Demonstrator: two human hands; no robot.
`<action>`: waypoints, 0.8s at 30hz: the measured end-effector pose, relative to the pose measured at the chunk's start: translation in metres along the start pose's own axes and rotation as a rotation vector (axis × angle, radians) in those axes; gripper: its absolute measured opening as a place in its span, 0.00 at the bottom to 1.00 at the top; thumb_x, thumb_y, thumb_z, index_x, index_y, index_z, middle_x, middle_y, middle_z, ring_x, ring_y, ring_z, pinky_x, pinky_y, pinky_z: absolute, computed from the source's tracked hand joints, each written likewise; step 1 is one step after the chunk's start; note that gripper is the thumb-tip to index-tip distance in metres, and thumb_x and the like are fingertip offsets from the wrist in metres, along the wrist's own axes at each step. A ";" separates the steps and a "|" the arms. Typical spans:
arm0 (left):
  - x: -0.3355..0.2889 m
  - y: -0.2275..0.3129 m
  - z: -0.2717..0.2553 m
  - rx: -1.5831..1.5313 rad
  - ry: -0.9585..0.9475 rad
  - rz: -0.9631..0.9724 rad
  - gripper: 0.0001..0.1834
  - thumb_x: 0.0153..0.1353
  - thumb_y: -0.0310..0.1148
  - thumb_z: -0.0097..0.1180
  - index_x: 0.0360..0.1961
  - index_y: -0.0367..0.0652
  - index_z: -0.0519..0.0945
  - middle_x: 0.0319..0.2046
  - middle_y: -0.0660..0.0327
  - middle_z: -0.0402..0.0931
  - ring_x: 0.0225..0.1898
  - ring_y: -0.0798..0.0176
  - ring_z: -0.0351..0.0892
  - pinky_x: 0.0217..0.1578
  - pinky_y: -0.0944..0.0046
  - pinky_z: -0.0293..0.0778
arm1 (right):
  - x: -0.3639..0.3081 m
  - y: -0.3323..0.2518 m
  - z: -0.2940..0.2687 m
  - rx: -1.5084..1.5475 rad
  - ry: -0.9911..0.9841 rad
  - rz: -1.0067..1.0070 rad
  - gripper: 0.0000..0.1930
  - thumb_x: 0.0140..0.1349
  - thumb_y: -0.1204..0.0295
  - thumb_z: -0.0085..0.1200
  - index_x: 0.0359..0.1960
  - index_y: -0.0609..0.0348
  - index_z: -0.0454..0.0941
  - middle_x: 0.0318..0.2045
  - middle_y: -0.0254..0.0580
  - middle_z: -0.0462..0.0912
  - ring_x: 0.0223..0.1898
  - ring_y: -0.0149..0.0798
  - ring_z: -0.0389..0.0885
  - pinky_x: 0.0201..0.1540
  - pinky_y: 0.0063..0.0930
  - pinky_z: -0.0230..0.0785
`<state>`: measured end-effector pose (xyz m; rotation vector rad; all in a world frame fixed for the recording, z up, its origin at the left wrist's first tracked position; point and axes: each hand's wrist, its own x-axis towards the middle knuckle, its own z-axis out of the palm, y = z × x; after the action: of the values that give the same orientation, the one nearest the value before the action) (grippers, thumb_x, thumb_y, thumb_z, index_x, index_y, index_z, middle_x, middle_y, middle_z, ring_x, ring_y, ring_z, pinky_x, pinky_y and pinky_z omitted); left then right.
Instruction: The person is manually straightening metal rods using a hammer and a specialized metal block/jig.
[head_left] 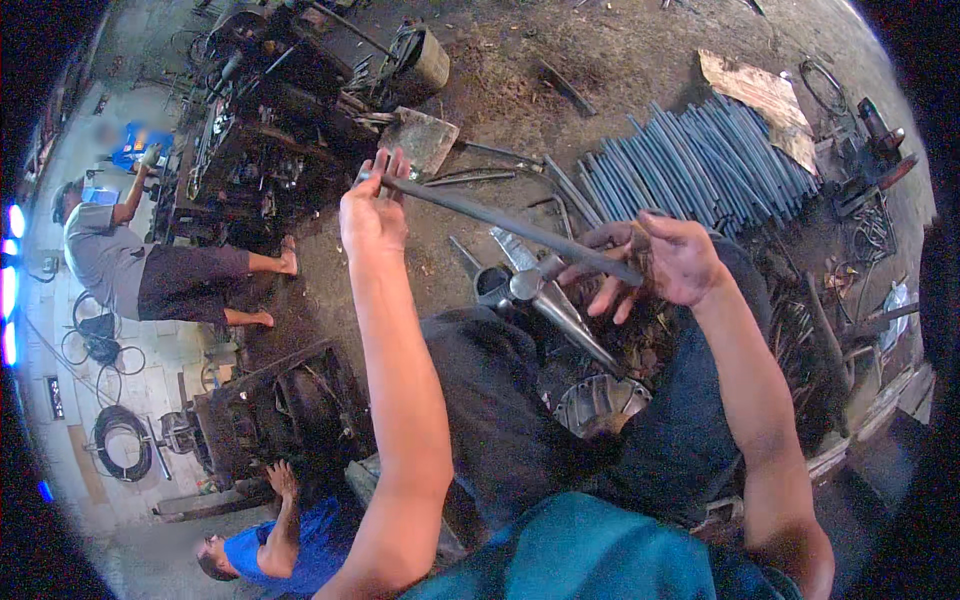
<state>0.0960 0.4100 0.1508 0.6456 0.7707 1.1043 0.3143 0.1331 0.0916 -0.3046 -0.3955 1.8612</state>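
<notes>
— Rod (505, 222): long, dull grey metal, straight, slanting down from upper left to right above the knees.

— Who grips it?

— Left hand (372, 212) is closed round its upper end; right hand (668, 262) cups the lower end, fingers loosely curled, partly spread.

— Beneath?

— A shiny cone-shaped metal part (560, 305) and a round flanged housing (600, 402), half hidden by dark trousers. Grey pipes (700, 160) are stacked on the dirt floor (620, 50).
</notes>
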 end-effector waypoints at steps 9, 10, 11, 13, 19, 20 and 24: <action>0.001 -0.005 -0.002 0.272 0.074 0.015 0.16 0.55 0.19 0.53 0.45 0.34 0.66 0.39 0.52 0.76 0.39 0.51 0.80 0.42 0.56 0.78 | 0.002 0.014 -0.008 -0.030 0.037 -0.061 0.35 0.61 0.43 0.38 0.50 0.71 0.64 0.42 0.70 0.76 0.36 0.56 0.81 0.35 0.44 0.77; 0.003 -0.010 0.000 0.250 0.074 -0.018 0.16 0.54 0.19 0.52 0.45 0.34 0.66 0.39 0.53 0.75 0.40 0.51 0.80 0.42 0.57 0.78 | 0.001 0.012 -0.013 -0.086 0.087 -0.104 0.35 0.61 0.43 0.38 0.48 0.70 0.66 0.39 0.68 0.77 0.33 0.53 0.81 0.35 0.43 0.76; 0.002 -0.011 -0.001 0.234 0.082 -0.048 0.16 0.54 0.18 0.51 0.45 0.33 0.67 0.38 0.53 0.75 0.41 0.51 0.80 0.43 0.57 0.78 | 0.003 0.012 -0.015 -0.136 0.132 -0.142 0.34 0.61 0.43 0.39 0.47 0.70 0.67 0.36 0.66 0.78 0.31 0.51 0.80 0.34 0.41 0.75; 0.000 -0.011 -0.002 0.239 0.101 -0.115 0.16 0.53 0.18 0.50 0.45 0.33 0.67 0.38 0.53 0.75 0.42 0.51 0.79 0.43 0.57 0.78 | 0.003 0.006 -0.016 -0.116 0.171 -0.188 0.34 0.61 0.43 0.39 0.45 0.70 0.69 0.35 0.64 0.78 0.30 0.50 0.79 0.34 0.39 0.74; -0.002 -0.010 -0.021 0.396 -0.158 -0.298 0.16 0.50 0.19 0.51 0.43 0.31 0.70 0.38 0.51 0.76 0.45 0.51 0.78 0.45 0.54 0.78 | -0.010 -0.015 -0.008 -0.062 0.380 -0.488 0.33 0.64 0.46 0.37 0.48 0.71 0.71 0.33 0.54 0.79 0.30 0.46 0.77 0.35 0.38 0.71; -0.014 -0.015 -0.016 0.448 -0.251 -0.311 0.16 0.51 0.20 0.52 0.43 0.31 0.71 0.37 0.51 0.77 0.43 0.52 0.79 0.45 0.54 0.78 | -0.018 -0.017 -0.016 -0.061 0.396 -0.496 0.33 0.64 0.46 0.37 0.48 0.71 0.71 0.33 0.54 0.79 0.30 0.46 0.77 0.35 0.38 0.71; -0.071 -0.018 0.004 0.644 -0.570 -0.486 0.17 0.54 0.26 0.53 0.45 0.31 0.73 0.35 0.51 0.79 0.38 0.55 0.80 0.44 0.57 0.78 | -0.028 -0.025 -0.029 0.113 0.685 -0.711 0.18 0.63 0.59 0.48 0.36 0.65 0.76 0.24 0.43 0.76 0.26 0.42 0.73 0.33 0.33 0.67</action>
<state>0.0909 0.3365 0.1543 1.1743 0.7199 0.1784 0.3566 0.1175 0.0757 -0.6066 0.0803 0.9940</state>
